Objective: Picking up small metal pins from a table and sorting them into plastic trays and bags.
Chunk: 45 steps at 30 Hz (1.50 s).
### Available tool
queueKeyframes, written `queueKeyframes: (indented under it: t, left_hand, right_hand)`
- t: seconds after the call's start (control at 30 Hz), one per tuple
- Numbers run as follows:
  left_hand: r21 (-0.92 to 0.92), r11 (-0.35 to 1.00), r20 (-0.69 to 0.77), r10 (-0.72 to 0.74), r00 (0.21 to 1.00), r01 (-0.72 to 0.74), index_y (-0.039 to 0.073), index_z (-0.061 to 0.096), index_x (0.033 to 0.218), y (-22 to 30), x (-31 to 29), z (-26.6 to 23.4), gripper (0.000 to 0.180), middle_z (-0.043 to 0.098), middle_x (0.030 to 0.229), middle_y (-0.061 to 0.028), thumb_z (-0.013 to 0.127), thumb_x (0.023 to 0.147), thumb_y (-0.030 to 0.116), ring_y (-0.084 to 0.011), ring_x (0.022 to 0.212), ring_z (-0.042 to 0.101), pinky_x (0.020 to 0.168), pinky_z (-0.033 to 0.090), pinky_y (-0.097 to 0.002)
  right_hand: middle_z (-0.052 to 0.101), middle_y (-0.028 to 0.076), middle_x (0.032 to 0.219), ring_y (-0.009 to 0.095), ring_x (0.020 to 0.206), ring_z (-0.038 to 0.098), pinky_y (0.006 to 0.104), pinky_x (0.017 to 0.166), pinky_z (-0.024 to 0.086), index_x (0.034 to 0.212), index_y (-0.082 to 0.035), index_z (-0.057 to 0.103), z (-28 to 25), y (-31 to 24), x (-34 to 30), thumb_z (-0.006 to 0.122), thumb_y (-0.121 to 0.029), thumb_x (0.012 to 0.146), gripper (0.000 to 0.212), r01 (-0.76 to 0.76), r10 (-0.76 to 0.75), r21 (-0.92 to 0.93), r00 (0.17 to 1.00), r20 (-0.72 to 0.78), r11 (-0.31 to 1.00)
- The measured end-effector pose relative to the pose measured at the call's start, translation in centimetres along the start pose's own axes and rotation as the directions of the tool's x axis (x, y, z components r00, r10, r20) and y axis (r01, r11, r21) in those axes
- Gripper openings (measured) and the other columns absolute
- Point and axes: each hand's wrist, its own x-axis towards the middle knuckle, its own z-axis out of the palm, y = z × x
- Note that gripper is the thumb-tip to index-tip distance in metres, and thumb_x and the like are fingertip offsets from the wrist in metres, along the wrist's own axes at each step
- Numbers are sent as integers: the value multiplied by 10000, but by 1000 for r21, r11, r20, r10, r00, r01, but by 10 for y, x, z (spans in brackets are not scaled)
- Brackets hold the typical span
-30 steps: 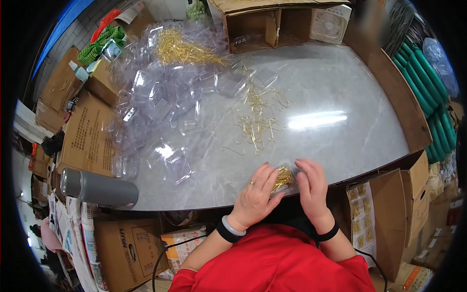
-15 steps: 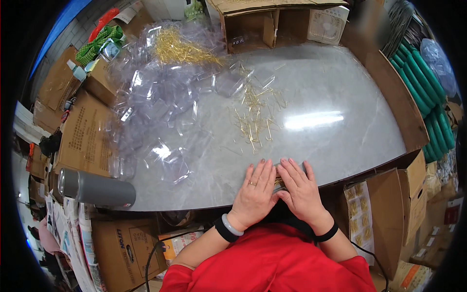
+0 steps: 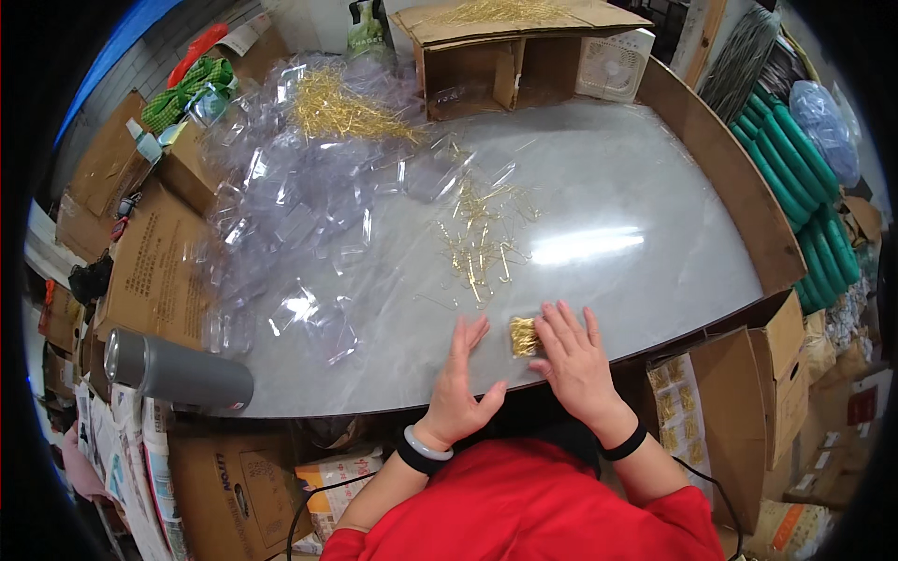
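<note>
A small clear packet of gold-coloured hooks (image 3: 523, 338) lies near the front edge of the grey table (image 3: 645, 309). My right hand (image 3: 577, 367) lies flat beside it, fingers stretched out, the nearest ones at the packet's right edge. To the left of the packet, and apart from it, my left hand (image 3: 458, 391) is turned on its side with the thumb spread and nothing in it. Loose gold hooks (image 3: 482, 248) are scattered farther up the table. A big heap of clear plastic bags (image 3: 299, 196) covers the left side, with a pile of gold hooks (image 3: 341, 105) on top.
At the left edge lies a grey bottle (image 3: 192, 371). A cardboard shelf (image 3: 468, 79) and a white fan (image 3: 613, 65) stand at the back. Cardboard walls (image 3: 730, 178) border the right side. Filled packets (image 3: 678, 411) hang in a sheet by an open carton (image 3: 725, 402) at lower right.
My hands have come apart: the left has moved left off the packet, which now shows, while the right stays beside it. The whole view has shifted slightly.
</note>
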Motion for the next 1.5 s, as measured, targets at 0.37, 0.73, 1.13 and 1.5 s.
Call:
queueKeyframes:
  t: [0.37,0.73,1.13,1.5]
  left_hand:
    - [226,973,-27,-40,999,45,-48,373,1491,9,-1,-3,708,611,1341,-232,685,863,48,-386,1247,598,1054,473,-419]
    - [379,925,-3,14,1000,-11,-33,470,1429,9,3,5,628,656,1242,-209,689,844,32,-377,1123,644,966,520,-415]
    - [393,919,-26,34,999,-21,1,550,1349,8,6,10,529,643,1248,-213,694,846,69,-389,1144,632,966,525,-435]
    - [424,904,-96,112,989,-61,-1,565,1332,6,2,11,504,651,1209,-207,704,852,71,-377,1114,646,944,540,-418]
  right_hand:
    - [466,206,1512,376,1424,410,582,1165,288,1427,0,486,-10,86,-45,650,-291,949,583,-486,452,-271,873,-180,831]
    - [579,151,1305,317,1233,555,566,996,412,1284,-25,559,-66,327,-74,554,-380,1001,455,-808,854,-478,481,-198,344]
    - [345,276,1572,442,1413,389,521,1170,316,1513,19,358,-85,304,-39,632,-389,976,728,-647,586,-365,762,-275,670]
    - [252,235,1635,481,1499,211,602,1196,216,1563,-137,355,11,54,195,540,-622,962,794,228,-278,170,874,399,959]
